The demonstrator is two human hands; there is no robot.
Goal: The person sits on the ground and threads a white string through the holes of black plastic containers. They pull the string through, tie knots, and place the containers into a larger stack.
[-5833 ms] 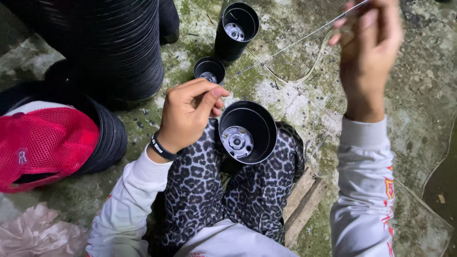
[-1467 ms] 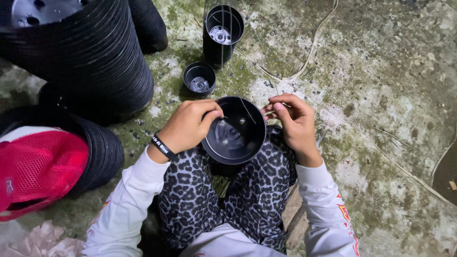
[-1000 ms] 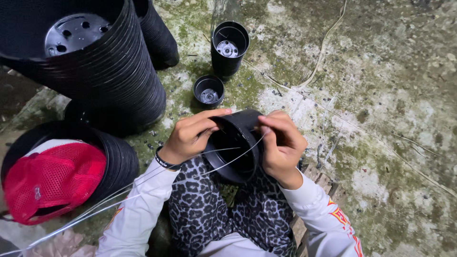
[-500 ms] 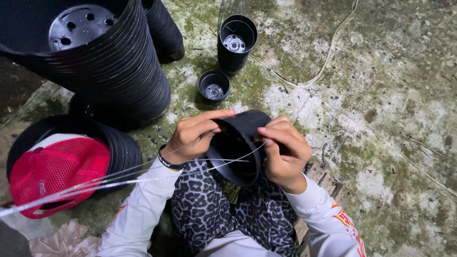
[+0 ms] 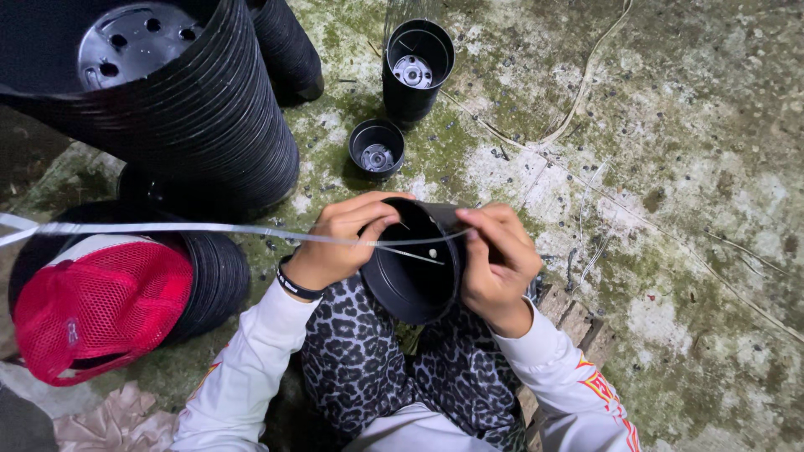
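Mossy, stained concrete floor (image 5: 687,151), black pot (image 5: 414,268) held tilted at centre by left hand (image 5: 339,238) and right hand (image 5: 494,259), thin strip (image 5: 167,228) pinched, pot stack (image 5: 193,109) at 10 o'clock, red cap (image 5: 96,310) at 8 o'clock.

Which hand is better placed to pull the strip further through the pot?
Probably the left hand. The strip runs out past it to the left side, so it can pull that way. The right hand grips the rim of the pot and pinches the strip's end there, steadying it.
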